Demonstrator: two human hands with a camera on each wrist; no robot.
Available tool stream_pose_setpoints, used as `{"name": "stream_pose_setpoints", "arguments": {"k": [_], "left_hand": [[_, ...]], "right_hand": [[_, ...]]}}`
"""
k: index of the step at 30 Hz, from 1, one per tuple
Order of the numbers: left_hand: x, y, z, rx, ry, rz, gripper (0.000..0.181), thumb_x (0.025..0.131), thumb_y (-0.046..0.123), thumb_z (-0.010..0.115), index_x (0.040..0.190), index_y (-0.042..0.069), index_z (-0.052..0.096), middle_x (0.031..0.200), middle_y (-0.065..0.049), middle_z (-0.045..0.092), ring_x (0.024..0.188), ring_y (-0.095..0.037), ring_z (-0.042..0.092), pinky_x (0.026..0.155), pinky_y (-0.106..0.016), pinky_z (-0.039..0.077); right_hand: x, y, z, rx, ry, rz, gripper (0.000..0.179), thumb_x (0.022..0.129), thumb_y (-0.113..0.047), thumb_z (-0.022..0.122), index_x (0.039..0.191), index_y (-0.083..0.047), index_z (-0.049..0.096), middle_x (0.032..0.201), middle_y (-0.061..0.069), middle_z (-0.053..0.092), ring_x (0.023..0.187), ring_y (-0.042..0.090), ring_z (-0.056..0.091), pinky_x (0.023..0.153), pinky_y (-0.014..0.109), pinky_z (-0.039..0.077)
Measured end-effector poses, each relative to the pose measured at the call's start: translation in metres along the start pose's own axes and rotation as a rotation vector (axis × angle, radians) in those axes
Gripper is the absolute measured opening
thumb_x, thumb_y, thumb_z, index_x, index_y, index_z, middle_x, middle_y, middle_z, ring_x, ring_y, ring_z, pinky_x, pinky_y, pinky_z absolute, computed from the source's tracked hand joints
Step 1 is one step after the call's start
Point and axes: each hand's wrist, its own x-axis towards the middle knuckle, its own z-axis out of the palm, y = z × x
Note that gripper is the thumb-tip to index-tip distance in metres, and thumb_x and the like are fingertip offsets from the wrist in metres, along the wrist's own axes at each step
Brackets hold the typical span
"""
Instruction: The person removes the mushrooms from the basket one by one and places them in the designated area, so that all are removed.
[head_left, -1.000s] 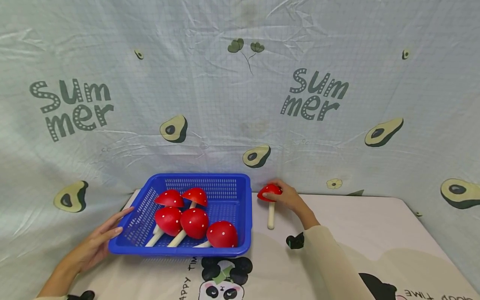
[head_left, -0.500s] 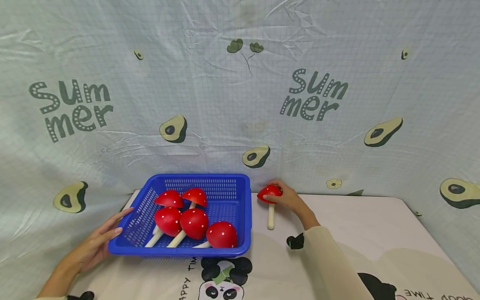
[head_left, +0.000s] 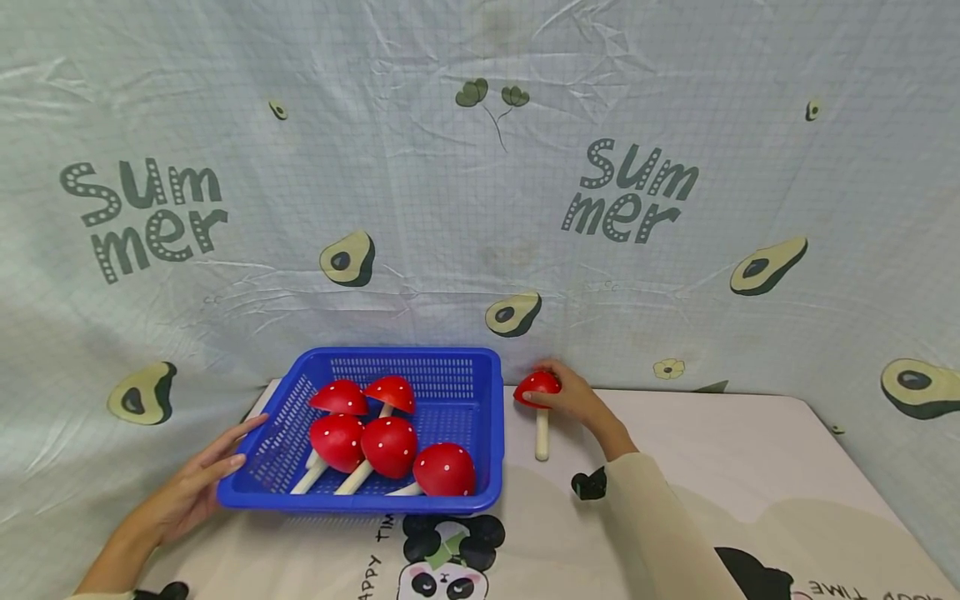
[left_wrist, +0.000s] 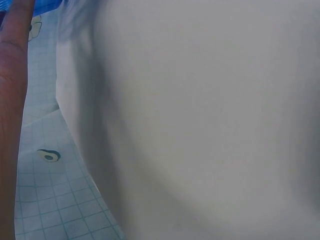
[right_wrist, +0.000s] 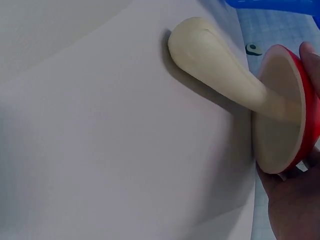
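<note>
In the head view, my right hand (head_left: pixel 573 398) grips the cap of a toy mushroom (head_left: pixel 542 433) with white spots on red, thumb in front and fingers behind. Its pale stem points toward me, and the right wrist view shows the pale underside of the cap (right_wrist: pixel 275 145). My left hand (head_left: pixel 183 487) is at the left side of a blue plastic basket (head_left: pixel 360 502), fingers extended and fingertips right at the rim. Inside the basket lie several more red-capped mushrooms (head_left: pixel 388 447), mostly toward the left and front. The left wrist view catches only part of a finger (left_wrist: pixel 12 75).
A pale tablecloth (head_left: pixel 720 467) with panda prints covers the table. Behind it hangs a light curtain (head_left: pixel 420 183) with avocado and lettering prints, close to the back of the basket and my right hand.
The mushroom cap in my right hand has shifted very slightly left and down, with the thumb moving along. The left hand and the basket stay where they were.
</note>
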Motion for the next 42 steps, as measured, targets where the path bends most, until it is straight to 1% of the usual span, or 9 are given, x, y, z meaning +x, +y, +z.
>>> {"name": "stream_pose_setpoints", "arguments": {"k": [3,8,15,21,24,26,33,39,42], "left_hand": [[0.000,0.000,0.000,-0.010,-0.011,0.006,0.055,0.111,0.018,0.038,0.155,0.050,0.028,0.132,0.023,0.044,0.116,-0.011,0.063,0.097,-0.044,0.054],[0.001,-0.001,-0.001,0.004,0.007,-0.006,0.056,0.111,0.020,0.039,0.156,0.050,0.027,0.134,0.017,0.035,0.116,-0.009,0.062,0.097,-0.044,0.054],[0.000,-0.002,-0.002,-0.032,-0.042,0.018,0.054,0.111,0.017,0.036,0.153,0.051,0.032,0.130,0.026,0.049,0.117,-0.010,0.062,0.097,-0.043,0.054],[0.000,-0.002,-0.002,-0.017,-0.019,-0.003,0.055,0.111,0.019,0.038,0.154,0.052,0.030,0.132,0.021,0.041,0.117,-0.010,0.062,0.098,-0.044,0.053],[0.001,-0.001,-0.002,-0.017,-0.016,-0.006,0.055,0.111,0.019,0.038,0.154,0.053,0.029,0.132,0.020,0.042,0.117,-0.012,0.062,0.098,-0.046,0.053],[0.001,0.000,-0.003,-0.030,-0.032,0.002,0.054,0.111,0.019,0.037,0.153,0.053,0.032,0.131,0.023,0.045,0.117,-0.012,0.063,0.098,-0.046,0.053],[0.000,0.002,-0.004,-0.101,-0.146,0.033,0.054,0.112,0.014,0.030,0.149,0.053,0.040,0.132,0.024,0.052,0.120,-0.016,0.062,0.098,-0.046,0.053],[0.001,0.001,-0.004,-0.071,-0.104,0.018,0.053,0.112,0.017,0.033,0.149,0.054,0.038,0.130,0.024,0.049,0.118,-0.014,0.063,0.098,-0.046,0.053],[0.000,0.000,-0.005,-0.047,-0.077,0.005,0.054,0.112,0.018,0.034,0.152,0.054,0.033,0.137,0.018,0.040,0.118,-0.012,0.062,0.098,-0.045,0.053]], "right_hand": [[0.001,-0.001,-0.001,-0.002,-0.009,-0.005,0.058,0.091,-0.029,0.075,0.142,-0.011,0.052,0.144,0.015,0.052,0.131,0.039,0.048,0.104,0.055,0.047],[0.000,0.000,-0.003,-0.009,-0.016,-0.019,0.056,0.093,-0.031,0.072,0.142,-0.011,0.052,0.143,0.016,0.052,0.130,0.039,0.048,0.103,0.054,0.048],[-0.005,-0.002,-0.006,-0.021,-0.015,-0.051,0.057,0.094,-0.031,0.070,0.142,-0.008,0.050,0.143,0.017,0.052,0.131,0.039,0.048,0.104,0.054,0.047],[-0.010,-0.010,-0.013,-0.026,-0.010,-0.098,0.058,0.094,-0.031,0.070,0.143,-0.006,0.051,0.144,0.017,0.052,0.131,0.040,0.049,0.103,0.054,0.048],[-0.012,-0.015,-0.016,-0.034,-0.009,-0.127,0.058,0.094,-0.030,0.072,0.142,-0.005,0.053,0.144,0.017,0.054,0.132,0.040,0.049,0.105,0.055,0.046],[-0.013,-0.018,-0.017,-0.041,-0.010,-0.146,0.057,0.093,-0.030,0.072,0.142,-0.005,0.053,0.143,0.016,0.054,0.132,0.039,0.050,0.107,0.056,0.044],[-0.019,-0.031,-0.020,-0.046,-0.013,-0.214,0.056,0.093,-0.028,0.075,0.140,-0.006,0.055,0.142,0.016,0.057,0.133,0.037,0.051,0.110,0.055,0.041],[-0.028,-0.045,-0.017,-0.048,-0.013,-0.264,0.055,0.092,-0.028,0.076,0.138,-0.007,0.057,0.140,0.018,0.058,0.130,0.038,0.053,0.106,0.056,0.045],[-0.031,-0.052,-0.014,-0.058,-0.010,-0.271,0.055,0.091,-0.028,0.076,0.138,-0.008,0.057,0.139,0.014,0.059,0.130,0.036,0.054,0.105,0.055,0.047]]}}
